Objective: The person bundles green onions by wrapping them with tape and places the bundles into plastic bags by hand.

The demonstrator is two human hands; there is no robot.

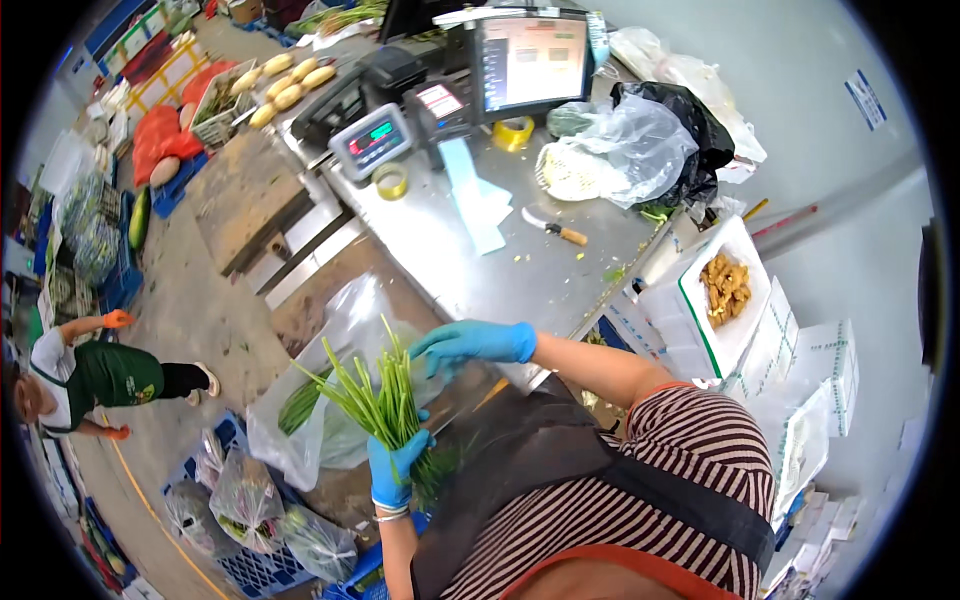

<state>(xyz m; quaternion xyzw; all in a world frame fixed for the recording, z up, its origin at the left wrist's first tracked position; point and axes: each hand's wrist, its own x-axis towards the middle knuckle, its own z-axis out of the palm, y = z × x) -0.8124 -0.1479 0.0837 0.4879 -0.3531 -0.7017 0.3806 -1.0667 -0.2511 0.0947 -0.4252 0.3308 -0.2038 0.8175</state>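
Note:
My left hand (392, 472), in a blue glove, is wrapped round a bunch of long green stems (380, 405). The stems stand tilted, their pale tips fanning up and left, and leafy green hangs below the grip. Just right of the tips, my right hand (478, 342), also blue-gloved, reaches in with fingers outstretched and nothing in them. Beside and behind the bunch lies a large clear plastic bag (272, 440), with more green stems (300, 404) inside it. Whether my right fingertips touch the stems I cannot tell.
On the metal table (475, 275) lie a knife (553, 228), tape rolls (390, 181), a scale display (371, 142) and a monitor (531, 64). A foam box (690, 325) of ginger stands right. Bagged vegetables fill a blue crate (262, 575). A co-worker (115, 375) stands left.

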